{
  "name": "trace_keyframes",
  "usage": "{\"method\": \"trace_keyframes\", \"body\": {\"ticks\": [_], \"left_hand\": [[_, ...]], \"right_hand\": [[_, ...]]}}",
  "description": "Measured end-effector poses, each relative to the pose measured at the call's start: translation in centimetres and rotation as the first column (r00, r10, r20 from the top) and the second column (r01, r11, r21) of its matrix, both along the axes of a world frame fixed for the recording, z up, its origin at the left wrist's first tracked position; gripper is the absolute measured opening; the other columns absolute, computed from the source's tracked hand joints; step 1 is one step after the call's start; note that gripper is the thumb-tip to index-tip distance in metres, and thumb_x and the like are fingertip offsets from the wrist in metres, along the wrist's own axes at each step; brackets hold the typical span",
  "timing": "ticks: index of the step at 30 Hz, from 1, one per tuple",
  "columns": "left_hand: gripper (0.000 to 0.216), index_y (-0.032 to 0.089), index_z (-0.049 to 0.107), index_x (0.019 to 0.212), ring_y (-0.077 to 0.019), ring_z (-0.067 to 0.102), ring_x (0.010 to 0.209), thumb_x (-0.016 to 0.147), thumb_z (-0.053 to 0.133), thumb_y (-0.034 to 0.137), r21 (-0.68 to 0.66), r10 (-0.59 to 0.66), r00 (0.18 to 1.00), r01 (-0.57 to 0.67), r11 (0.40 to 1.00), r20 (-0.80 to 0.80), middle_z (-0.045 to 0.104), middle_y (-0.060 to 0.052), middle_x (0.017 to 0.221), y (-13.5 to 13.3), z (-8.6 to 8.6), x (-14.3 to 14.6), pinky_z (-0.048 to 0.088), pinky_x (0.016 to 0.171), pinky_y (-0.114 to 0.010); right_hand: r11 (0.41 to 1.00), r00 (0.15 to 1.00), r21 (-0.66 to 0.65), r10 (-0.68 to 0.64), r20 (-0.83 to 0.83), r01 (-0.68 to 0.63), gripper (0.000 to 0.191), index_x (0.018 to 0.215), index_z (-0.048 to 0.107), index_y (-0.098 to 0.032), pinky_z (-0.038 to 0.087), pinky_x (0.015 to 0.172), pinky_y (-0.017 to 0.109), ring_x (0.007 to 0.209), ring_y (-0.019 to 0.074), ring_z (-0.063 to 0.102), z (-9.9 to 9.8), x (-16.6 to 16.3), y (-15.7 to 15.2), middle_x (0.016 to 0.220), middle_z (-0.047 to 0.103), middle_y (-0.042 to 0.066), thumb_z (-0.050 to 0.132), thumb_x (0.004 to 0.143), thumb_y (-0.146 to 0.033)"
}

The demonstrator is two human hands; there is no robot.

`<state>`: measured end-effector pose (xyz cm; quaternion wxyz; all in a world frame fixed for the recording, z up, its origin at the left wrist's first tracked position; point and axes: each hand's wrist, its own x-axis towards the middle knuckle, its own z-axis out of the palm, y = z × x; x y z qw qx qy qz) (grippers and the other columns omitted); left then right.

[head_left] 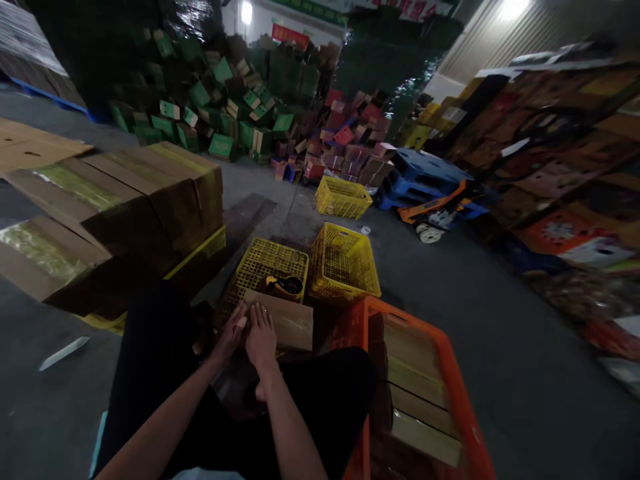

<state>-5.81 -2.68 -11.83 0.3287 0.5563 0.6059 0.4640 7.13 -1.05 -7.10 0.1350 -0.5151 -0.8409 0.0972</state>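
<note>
Both hands lie flat with fingers spread on the near end of a flat brown cardboard piece (pixel 283 320), the left hand (pixel 231 335) at its left corner and the right hand (pixel 260 340) just beside it, gripping nothing. The cardboard lies across a yellow perforated plastic crate (pixel 265 260), where a small dark tape dispenser (pixel 284 285) sits just beyond its far edge. A second yellow plastic crate (pixel 345 263) stands touching on the right, and an orange plastic crate (pixel 440 373) stacked with folded cardboard sheets hems in the near right. Tall brown cardboard boxes (pixel 125 200) close off the left. Bare grey concrete floor (pixel 500 333) lies open past the orange crate
</note>
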Motion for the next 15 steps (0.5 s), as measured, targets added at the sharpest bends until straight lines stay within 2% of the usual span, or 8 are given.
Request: {"method": "trace_keyframes", "body": {"ticks": [6,9,11,13,15], "left_hand": [[0.065,0.019,0.041,0.153,-0.0238,0.027,0.150,0.102,0.030,0.058,-0.038,-0.020,0.995,0.017,0.999,-0.098,0.033,-0.008,0.162,-0.7,1.0,-0.3,0.025,0.122,-0.044],[0.060,0.025,0.037,0.155,-0.0241,0.030,0.149,0.103,0.032,0.055,-0.134,-0.022,0.983,-0.003,0.991,-0.183,0.026,-0.005,0.164,-1.0,1.2,-0.4,0.030,0.120,-0.044],[0.058,0.027,0.037,0.154,-0.0259,0.031,0.148,0.103,0.035,0.054,-0.180,-0.003,0.980,-0.034,0.983,-0.201,0.026,-0.005,0.164,-1.1,1.1,-0.3,0.034,0.118,-0.044],[0.057,0.026,0.039,0.154,-0.0261,0.030,0.149,0.103,0.036,0.052,-0.178,0.012,0.980,-0.048,0.983,-0.197,0.032,-0.006,0.162,-0.9,0.9,-0.2,0.035,0.117,-0.044],[0.056,0.024,0.041,0.153,-0.0249,0.030,0.149,0.103,0.036,0.051,-0.162,0.026,0.982,-0.057,0.985,-0.189,0.042,-0.007,0.157,-0.5,0.8,-0.1,0.033,0.119,-0.045]], "right_hand": [[0.973,0.974,0.077,-0.222,0.041,0.218,0.050,0.152,0.039,-0.021,0.023,0.120,0.052,0.146,0.0219,0.037,-0.1,7.4,-0.4,0.155,0.044,0.010,0.027,0.104,-0.027],[0.916,0.918,0.096,-0.395,0.042,0.390,0.051,0.150,0.044,-0.019,0.026,0.117,0.058,0.145,0.0280,0.038,-0.5,10.9,-0.1,0.153,0.046,0.012,0.025,0.105,-0.034],[0.884,0.885,0.061,-0.465,0.012,0.464,0.054,0.150,0.044,-0.020,0.038,0.111,0.052,0.138,0.0294,0.048,-0.8,12.3,0.2,0.156,0.042,0.013,0.023,0.105,-0.038],[0.866,0.865,-0.018,-0.500,-0.026,0.500,0.056,0.152,0.042,-0.021,0.052,0.096,0.041,0.123,0.0268,0.061,-1.0,12.9,0.4,0.159,0.037,0.012,0.021,0.104,-0.043],[0.851,0.851,-0.077,-0.524,-0.045,0.520,0.057,0.153,0.040,-0.022,0.057,0.084,0.035,0.113,0.0249,0.067,-0.9,12.7,0.7,0.160,0.035,0.012,0.020,0.104,-0.045]]}}
